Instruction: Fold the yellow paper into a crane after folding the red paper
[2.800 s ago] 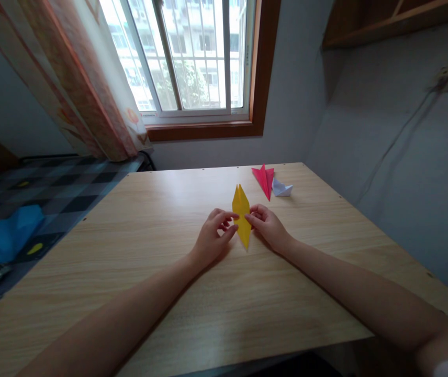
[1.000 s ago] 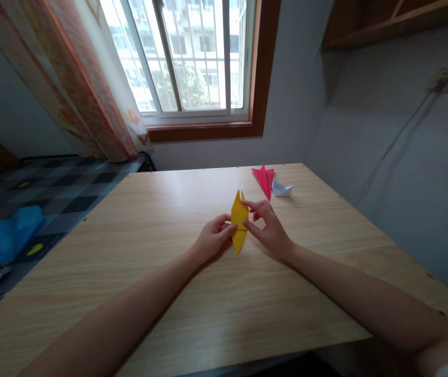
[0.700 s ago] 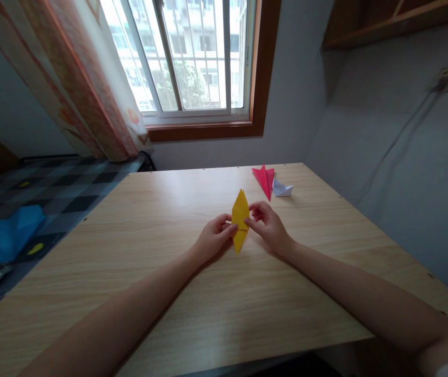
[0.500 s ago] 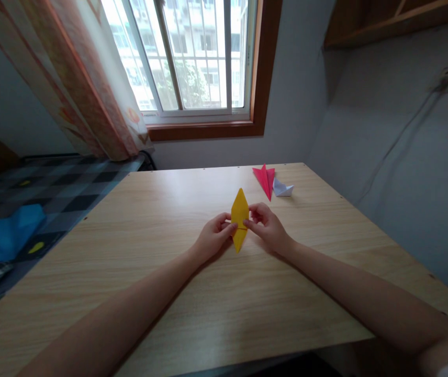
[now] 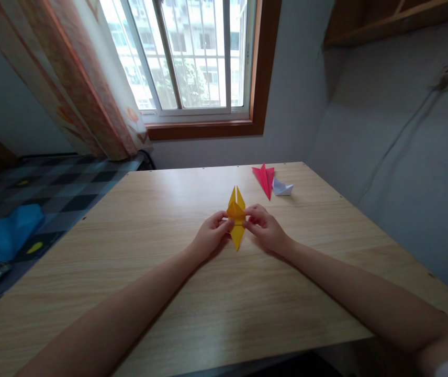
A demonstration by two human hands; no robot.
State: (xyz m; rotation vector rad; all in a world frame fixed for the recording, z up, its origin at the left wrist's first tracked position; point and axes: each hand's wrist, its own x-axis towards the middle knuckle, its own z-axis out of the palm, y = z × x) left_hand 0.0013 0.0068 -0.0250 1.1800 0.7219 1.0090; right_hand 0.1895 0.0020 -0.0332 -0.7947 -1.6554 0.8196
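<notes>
Since a moment ago, both hands have pinched in closer on the yellow folded paper shape [image 5: 236,217], and its top now splits into two points where it showed a single tip. Left hand [image 5: 209,236] grips the paper's left edge between thumb and fingers; right hand [image 5: 265,228] grips the right edge the same way. Its lower point rests on the light wooden table [image 5: 192,309], near the middle. Farther back on the table, a red folded paper shape [image 5: 264,178] lies just beside a small white folded paper shape [image 5: 282,188], well apart from the hands.
</notes>
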